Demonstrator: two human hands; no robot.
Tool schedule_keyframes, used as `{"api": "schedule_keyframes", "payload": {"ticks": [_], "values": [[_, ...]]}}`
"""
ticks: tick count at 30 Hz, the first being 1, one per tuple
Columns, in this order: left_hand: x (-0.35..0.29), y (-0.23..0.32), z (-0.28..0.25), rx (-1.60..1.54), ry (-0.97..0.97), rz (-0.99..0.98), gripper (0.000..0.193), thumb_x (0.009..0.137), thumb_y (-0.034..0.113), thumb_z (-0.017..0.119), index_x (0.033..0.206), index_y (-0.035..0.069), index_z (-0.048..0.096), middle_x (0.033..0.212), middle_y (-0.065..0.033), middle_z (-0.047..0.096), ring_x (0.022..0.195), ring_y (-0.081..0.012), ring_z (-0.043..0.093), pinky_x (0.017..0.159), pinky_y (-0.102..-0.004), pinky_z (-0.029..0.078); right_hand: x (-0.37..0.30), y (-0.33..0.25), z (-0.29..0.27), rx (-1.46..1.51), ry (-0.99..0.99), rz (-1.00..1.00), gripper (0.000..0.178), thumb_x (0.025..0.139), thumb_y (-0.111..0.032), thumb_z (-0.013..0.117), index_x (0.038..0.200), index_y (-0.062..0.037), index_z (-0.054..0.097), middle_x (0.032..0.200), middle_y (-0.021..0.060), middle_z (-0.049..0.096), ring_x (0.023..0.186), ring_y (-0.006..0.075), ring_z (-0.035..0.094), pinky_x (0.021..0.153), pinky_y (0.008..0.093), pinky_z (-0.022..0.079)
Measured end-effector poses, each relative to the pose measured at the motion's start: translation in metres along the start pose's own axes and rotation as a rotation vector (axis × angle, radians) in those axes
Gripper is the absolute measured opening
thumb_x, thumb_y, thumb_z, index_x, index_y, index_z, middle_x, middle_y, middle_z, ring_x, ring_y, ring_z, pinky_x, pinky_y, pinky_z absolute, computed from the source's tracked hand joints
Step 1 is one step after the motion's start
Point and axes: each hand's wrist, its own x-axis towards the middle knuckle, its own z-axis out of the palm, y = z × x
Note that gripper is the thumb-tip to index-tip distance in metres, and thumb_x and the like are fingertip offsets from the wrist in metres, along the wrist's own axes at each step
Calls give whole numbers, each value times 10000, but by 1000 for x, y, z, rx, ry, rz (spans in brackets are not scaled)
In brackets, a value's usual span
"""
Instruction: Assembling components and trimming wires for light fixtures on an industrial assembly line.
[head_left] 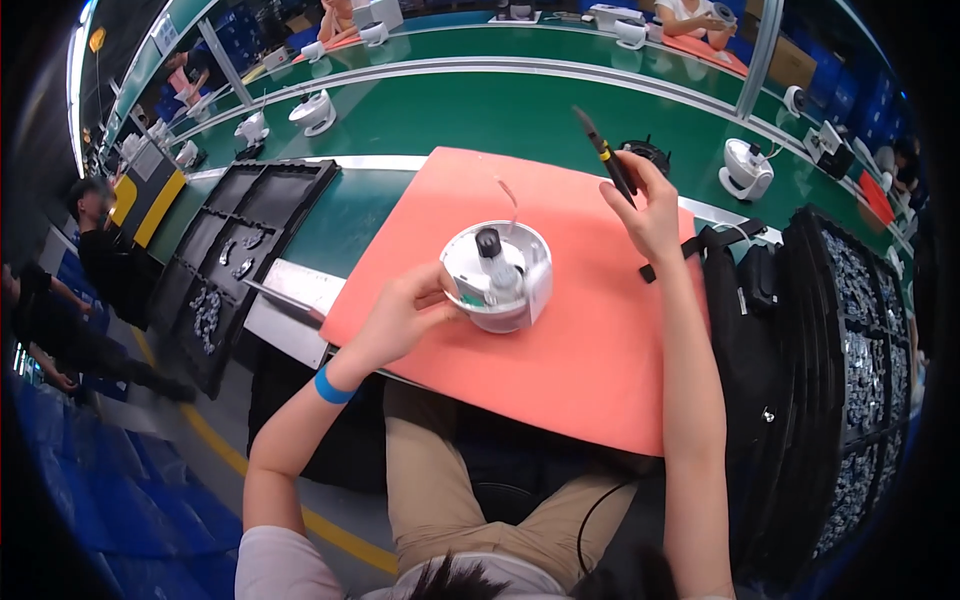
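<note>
A round white plastic housing (512, 318) sits on the orange-pink mat (600, 370), its open top facing up. Inside it are a black knob-like part (488, 242) and clear and grey pieces. A thin wire (511, 192) sticks up from its far side. My left hand (408, 312) grips the housing's left rim between thumb and fingers. Raised over the mat's far right part, my right hand (648, 205) is closed around a slim black tool with a yellow band (608, 158). Its narrow grey tip points up and away; its exact kind is unclear.
At left lies a black compartment tray (262, 205) with small metallic parts. Stacked black trays of silvery parts (865, 375) stand at right, beside a black pouch (758, 278). Several white units, one a housing (745, 168), stand on the green conveyor (440, 105). Other people work beyond.
</note>
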Motion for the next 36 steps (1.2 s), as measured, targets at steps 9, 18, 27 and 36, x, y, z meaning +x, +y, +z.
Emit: {"api": "schedule_keyframes", "payload": {"ticks": [9,18,27,36], "values": [[16,25,-5,649,137,365,272,773,86,667,1037,61,607,1027,-91,533,1038,-251,457,850,-334,431,-3,-74,-19,-287,-264,-329,503,616,-138,765,1084,-56,599,1023,80,569,983,249,544,845,362,462],[64,15,-3,678,-30,520,142,767,1,639,906,14,668,795,-64,645,766,-203,570,726,-315,469,-9,-68,-47,-448,-466,-142,466,617,-183,756,1039,-50,611,975,67,571,948,236,539,823,350,472],[72,15,13,463,122,410,90,784,-13,641,864,-19,683,786,-71,696,724,-129,645,696,-247,502,-13,-60,-26,-402,-473,-251,447,624,-199,747,1015,-26,616,956,85,585,922,251,535,822,352,465],[74,13,15,465,139,438,84,774,-8,648,847,-17,688,783,-72,700,706,-132,642,697,-250,500,-15,-57,-16,-422,-499,-299,432,624,-199,753,999,-28,626,961,89,589,939,256,540,840,359,459]]}}
